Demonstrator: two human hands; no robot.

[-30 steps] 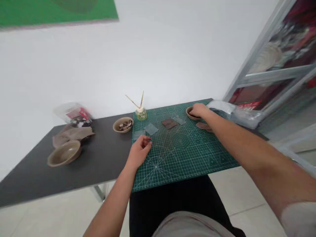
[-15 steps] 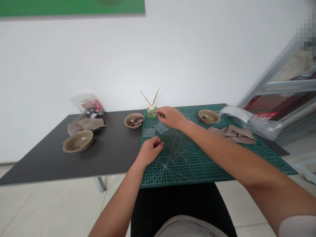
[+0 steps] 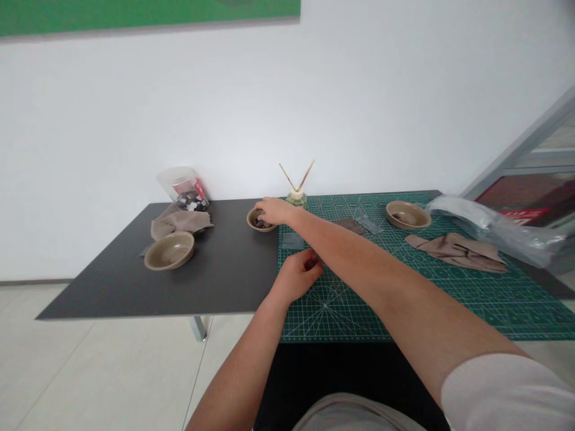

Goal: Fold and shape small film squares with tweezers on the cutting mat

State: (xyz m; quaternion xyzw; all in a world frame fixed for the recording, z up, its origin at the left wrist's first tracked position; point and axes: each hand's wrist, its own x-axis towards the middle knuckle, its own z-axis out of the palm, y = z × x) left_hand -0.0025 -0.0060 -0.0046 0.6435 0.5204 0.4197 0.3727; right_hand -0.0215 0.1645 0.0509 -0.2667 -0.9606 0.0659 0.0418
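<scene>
My right hand (image 3: 276, 211) reaches over the rim of a small tan bowl (image 3: 251, 225), fingers curled down among small dark and brownish pieces (image 3: 260, 223). What its fingertips grip is hidden. Low on the green cutting mat (image 3: 354, 314), my left hand (image 3: 299, 273) rests with thumb and fingers curled together. Something dark shows in that curl, too small to name. A thin greyish see-through rectangle (image 3: 293, 241) lies just beyond the left hand. My right forearm crosses above the mat and covers part of it.
A glass bottle (image 3: 297, 199) with two sticks stands behind the right wrist. To the left are a tan bowl (image 3: 169, 251), a crumpled cloth (image 3: 182, 221) and a clear container of pieces (image 3: 191, 199). Rightward sit another bowl (image 3: 408, 215), a brown cloth (image 3: 458, 251) and plastic wrap (image 3: 494, 224).
My right hand has moved left, from beside the bottle to the bowl of small pieces. My left hand stays curled on the mat. The view has turned left.
</scene>
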